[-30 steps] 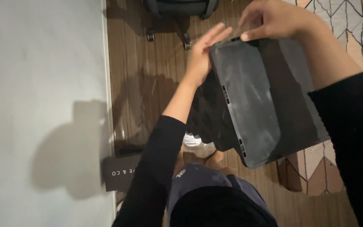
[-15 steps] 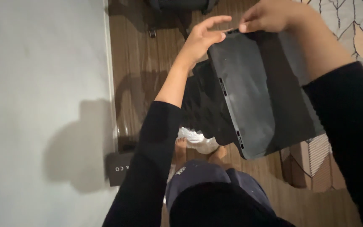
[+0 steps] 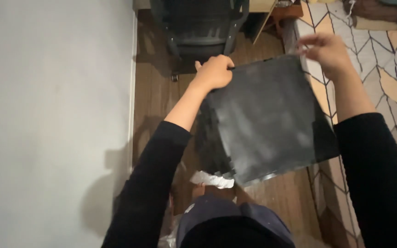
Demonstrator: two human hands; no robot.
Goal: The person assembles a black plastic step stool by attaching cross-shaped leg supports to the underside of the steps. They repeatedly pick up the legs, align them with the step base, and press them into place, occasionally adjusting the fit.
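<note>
You've got the flat black panel (image 3: 267,119) up in front of you, broad face toward the camera, held out over the wooden floor (image 3: 155,98). Everything else sits around that panel.

Your left hand (image 3: 214,72) is curled shut over the panel's upper left corner, fingers wrapped round the edge. Your right hand (image 3: 325,53) is at the upper right corner, and that one's only a fingertip pinch, thumb and fingers nipping the top edge. So the panel hangs from its top two corners, lower edge free above your knees.

Beyond the panel's top edge stands a dark office chair (image 3: 198,27) on castors. To the panel's right lies a patterned rug (image 3: 391,64) with a chevron design. Below its lower left corner there's a crumpled bit of white material (image 3: 212,180), and off to the left runs a plain pale wall (image 3: 51,119).

To handle this well, I'd say firm up that right-hand pinch: a wide, stiff sheet held by fingertips can swing or twist. Keep both corners level so it doesn't tilt, and mind the bottom edge, which looks close to your lap. Watch the chair past the top edge too, if you swing the panel forward.
</note>
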